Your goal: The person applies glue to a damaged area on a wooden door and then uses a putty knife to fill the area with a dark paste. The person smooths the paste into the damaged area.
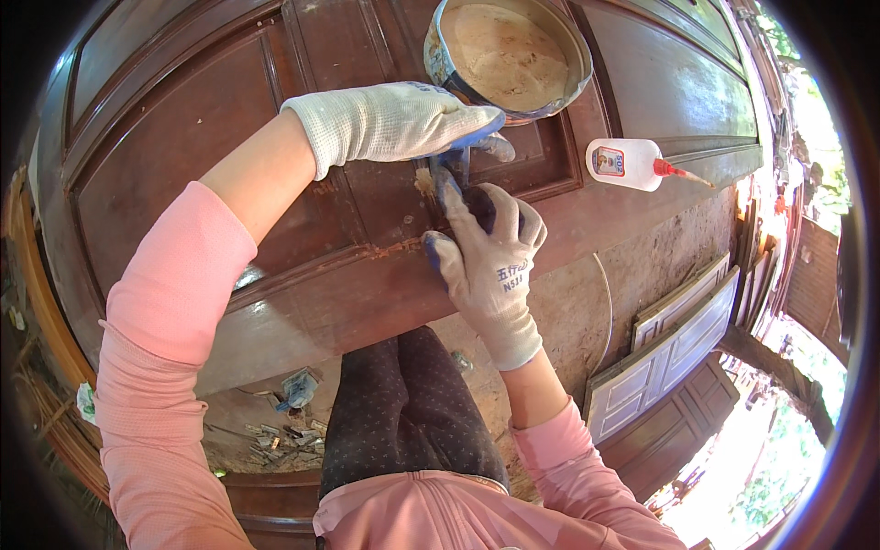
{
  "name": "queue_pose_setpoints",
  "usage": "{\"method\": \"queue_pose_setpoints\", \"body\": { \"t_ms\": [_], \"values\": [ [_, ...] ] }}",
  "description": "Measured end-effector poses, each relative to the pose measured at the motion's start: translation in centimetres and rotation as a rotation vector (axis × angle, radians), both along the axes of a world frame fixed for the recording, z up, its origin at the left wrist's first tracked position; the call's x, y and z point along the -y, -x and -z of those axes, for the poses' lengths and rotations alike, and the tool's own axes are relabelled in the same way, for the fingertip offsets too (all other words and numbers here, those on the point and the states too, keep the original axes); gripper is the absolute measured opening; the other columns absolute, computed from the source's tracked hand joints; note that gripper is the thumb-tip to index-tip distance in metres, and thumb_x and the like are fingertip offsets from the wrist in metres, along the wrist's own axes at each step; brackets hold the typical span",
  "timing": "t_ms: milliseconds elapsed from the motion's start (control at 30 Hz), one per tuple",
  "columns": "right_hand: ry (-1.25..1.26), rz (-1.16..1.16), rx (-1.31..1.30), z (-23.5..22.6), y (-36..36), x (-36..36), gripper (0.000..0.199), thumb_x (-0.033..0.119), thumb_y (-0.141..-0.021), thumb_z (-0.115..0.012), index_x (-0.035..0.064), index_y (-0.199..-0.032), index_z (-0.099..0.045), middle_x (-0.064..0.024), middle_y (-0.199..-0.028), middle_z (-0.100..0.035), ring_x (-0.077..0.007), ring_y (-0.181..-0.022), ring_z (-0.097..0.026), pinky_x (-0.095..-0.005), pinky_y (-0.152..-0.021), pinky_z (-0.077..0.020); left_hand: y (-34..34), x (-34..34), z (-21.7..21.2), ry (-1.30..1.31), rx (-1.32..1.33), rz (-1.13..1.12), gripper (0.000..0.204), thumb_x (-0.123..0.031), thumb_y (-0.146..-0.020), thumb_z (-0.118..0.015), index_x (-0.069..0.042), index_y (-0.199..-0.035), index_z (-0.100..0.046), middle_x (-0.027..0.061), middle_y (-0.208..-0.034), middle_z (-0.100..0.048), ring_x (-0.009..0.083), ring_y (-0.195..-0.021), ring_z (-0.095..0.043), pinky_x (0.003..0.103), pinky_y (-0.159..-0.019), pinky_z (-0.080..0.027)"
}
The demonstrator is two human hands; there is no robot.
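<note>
**A:** What's going on at that pale filler patch on the dark brown panelled wooden door? It's mid-door, right on the panel moulding.

**B:** Both gloved hands meet there. The left hand in a white knit glove has its blue fingertips pinched down on the spot. The right hand is curled just beside it; can't tell what its grip holds.

**A:** Anything nearby?

**B:** A round tin of tan paste just beyond, and a white glue bottle with red nozzle off right.
</note>
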State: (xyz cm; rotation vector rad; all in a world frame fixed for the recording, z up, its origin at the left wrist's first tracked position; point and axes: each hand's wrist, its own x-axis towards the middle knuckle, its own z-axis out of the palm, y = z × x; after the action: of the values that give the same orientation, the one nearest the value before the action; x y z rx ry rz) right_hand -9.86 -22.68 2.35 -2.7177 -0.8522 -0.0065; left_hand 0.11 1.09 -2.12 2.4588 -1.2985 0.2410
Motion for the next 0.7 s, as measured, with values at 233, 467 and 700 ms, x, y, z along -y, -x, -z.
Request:
{"method": "queue_pose_setpoints", "body": {
  "t_ms": [233,467,700],
  "values": [
    [-0.003,0.041,0.000,0.1,-0.1,-0.5,0.051,0.044,-0.101,-0.060,0.0154,-0.143,-0.065,-0.0174,-0.135,-0.051,-0.0385,-0.119,-0.043,-0.0505,-0.109,-0.0336,-0.1,-0.1,-0.6,-0.038,0.157,0.027,0.047,-0.010,-0.104,-0.050,0.005,-0.148,-0.042,0.0166,-0.120,-0.070,0.0256,-0.106,-0.071,0.033,-0.094,-0.058],
    [-0.106,0.108,-0.030,0.6,0.5,1.3,0.051,0.036,-0.096,-0.067,0.0102,-0.140,-0.065,-0.0143,-0.134,-0.053,-0.0373,-0.121,-0.044,-0.0513,-0.107,-0.0328,0.1,0.0,-0.8,-0.079,0.056,-0.005,0.055,-0.010,-0.100,-0.059,-0.003,-0.152,-0.044,0.0157,-0.127,-0.068,0.0293,-0.111,-0.070,0.039,-0.097,-0.057],
    [-0.157,0.076,-0.008,0.5,0.5,1.2,0.044,0.031,-0.092,-0.070,0.0097,-0.131,-0.070,-0.0119,-0.128,-0.057,-0.0352,-0.118,-0.047,-0.0504,-0.106,-0.0332,-0.9,-0.1,1.7,0.104,-0.154,0.158,0.053,-0.016,-0.110,-0.041,-0.004,-0.162,-0.033,0.0115,-0.158,-0.049,0.0230,-0.141,-0.051,0.034,-0.124,-0.037]
  ]
}}
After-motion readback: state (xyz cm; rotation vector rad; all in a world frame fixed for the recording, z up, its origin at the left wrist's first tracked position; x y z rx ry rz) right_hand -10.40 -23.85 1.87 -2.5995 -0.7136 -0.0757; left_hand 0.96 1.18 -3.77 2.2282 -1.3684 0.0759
